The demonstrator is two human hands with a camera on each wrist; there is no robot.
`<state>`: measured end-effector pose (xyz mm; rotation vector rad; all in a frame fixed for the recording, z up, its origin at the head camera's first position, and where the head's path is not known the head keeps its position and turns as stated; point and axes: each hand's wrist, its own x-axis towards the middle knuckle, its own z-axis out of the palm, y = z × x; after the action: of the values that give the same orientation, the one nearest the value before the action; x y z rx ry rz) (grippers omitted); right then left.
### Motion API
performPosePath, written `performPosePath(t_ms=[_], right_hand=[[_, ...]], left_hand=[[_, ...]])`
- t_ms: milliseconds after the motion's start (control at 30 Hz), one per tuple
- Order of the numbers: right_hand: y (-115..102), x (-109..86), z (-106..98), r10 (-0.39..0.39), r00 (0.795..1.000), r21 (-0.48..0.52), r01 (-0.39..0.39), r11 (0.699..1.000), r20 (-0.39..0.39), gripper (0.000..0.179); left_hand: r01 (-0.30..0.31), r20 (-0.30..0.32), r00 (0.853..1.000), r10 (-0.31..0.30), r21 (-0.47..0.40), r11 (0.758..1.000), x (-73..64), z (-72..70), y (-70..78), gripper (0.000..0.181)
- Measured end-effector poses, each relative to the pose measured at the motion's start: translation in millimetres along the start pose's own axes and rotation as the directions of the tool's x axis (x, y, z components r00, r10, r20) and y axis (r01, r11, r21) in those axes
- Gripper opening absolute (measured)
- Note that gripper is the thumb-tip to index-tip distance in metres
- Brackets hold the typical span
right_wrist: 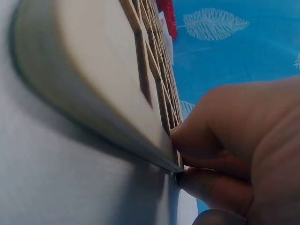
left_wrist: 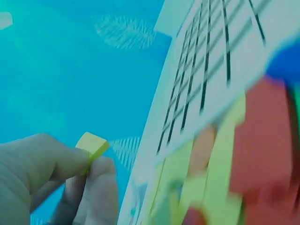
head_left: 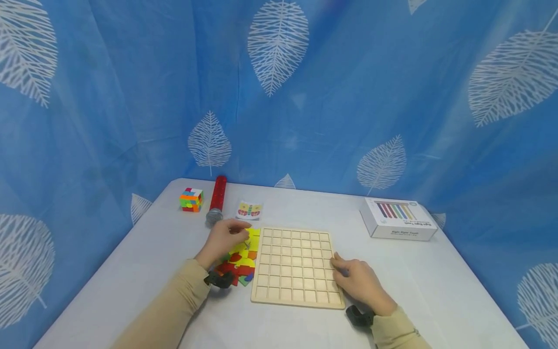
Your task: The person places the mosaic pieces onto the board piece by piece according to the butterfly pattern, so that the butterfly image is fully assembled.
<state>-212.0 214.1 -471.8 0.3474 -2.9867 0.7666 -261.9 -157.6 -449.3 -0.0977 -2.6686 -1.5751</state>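
My left hand (head_left: 224, 240) is above the far left of a pile of colourful flat pieces (head_left: 243, 262). Between its thumb and fingertips it pinches a small yellow piece (left_wrist: 93, 144), raised off the pile in the left wrist view. To the right of the pile lies a square wooden grid board (head_left: 298, 272), its shallow square cells bare. My right hand (head_left: 360, 281) holds the board's right edge, with the thumb at the top rim and the fingers against the side. The pile is mostly yellow and red, with some green, blue and orange pieces.
A patterned card (head_left: 249, 210) lies behind the pile. Back left are a red microphone (head_left: 218, 196) and a colourful puzzle cube (head_left: 191, 199). A white box (head_left: 398, 219) with a picture of coloured beads stands back right. A blue leaf-print curtain (head_left: 305, 121) hangs behind the table.
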Motion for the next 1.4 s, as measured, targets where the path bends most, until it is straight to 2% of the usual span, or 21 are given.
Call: performPosePath(t_ms=[100,200,367,433,500,633,967,1167,1300,1400], right_hand=[[0,-0.2,0,-0.019,1.000,0.016,0.019,1.000,-0.006,0.037],[0,1.1,1,-0.033,0.999,0.025,0.033,0.999,-0.006,0.037],[0,2.2,0,-0.018,1.000,0.009,0.018,1.000,0.001,0.037],[0,2.0,-1,-0.012,1.000,0.003,0.012,1.000,0.004,0.037],[0,1.9,-2,-0.004,1.000,0.003,0.004,1.000,0.009,0.037],[0,2.2,-3,-0.006,1.000,0.016,0.006,1.000,0.014,0.038],[1,2.0,0,-0.024,1.000,0.008,0.024,1.000,0.001,0.037],[1,1.8,0,-0.028,1.000,0.009,0.028,1.000,0.003,0.037],[1,1.9,-1,-0.021,1.000,0.008,0.021,1.000,0.005,0.037],[2,1.3,-1,-0.022,1.000,0.007,0.022,1.000,0.008,0.037]], left_hand=[[0.034,0.044,0.998,-0.034,0.004,0.999,1.1,12.8,6.6,0.032],[0.022,0.061,0.998,-0.024,0.039,0.999,3.5,25.9,11.1,0.028],[-0.091,0.035,0.996,0.088,0.126,0.988,8.5,46.0,11.6,0.018],[-0.116,0.014,0.993,0.115,0.160,0.980,10.1,51.8,10.2,0.016],[-0.115,-0.013,0.993,0.120,0.194,0.974,11.6,55.8,8.3,0.015],[-0.093,-0.041,0.993,0.107,0.262,0.961,13.4,59.0,6.9,0.015],[-0.054,-0.014,0.998,0.064,0.368,0.928,13.9,64.6,4.7,0.015],[-0.082,-0.020,0.995,0.097,0.387,0.918,12.1,64.8,4.4,0.019],[-0.104,-0.011,0.993,0.120,0.429,0.897,10.7,64.6,6.2,0.019],[-0.116,0.011,0.992,0.127,0.497,0.860,9.4,65.4,9.0,0.020]])
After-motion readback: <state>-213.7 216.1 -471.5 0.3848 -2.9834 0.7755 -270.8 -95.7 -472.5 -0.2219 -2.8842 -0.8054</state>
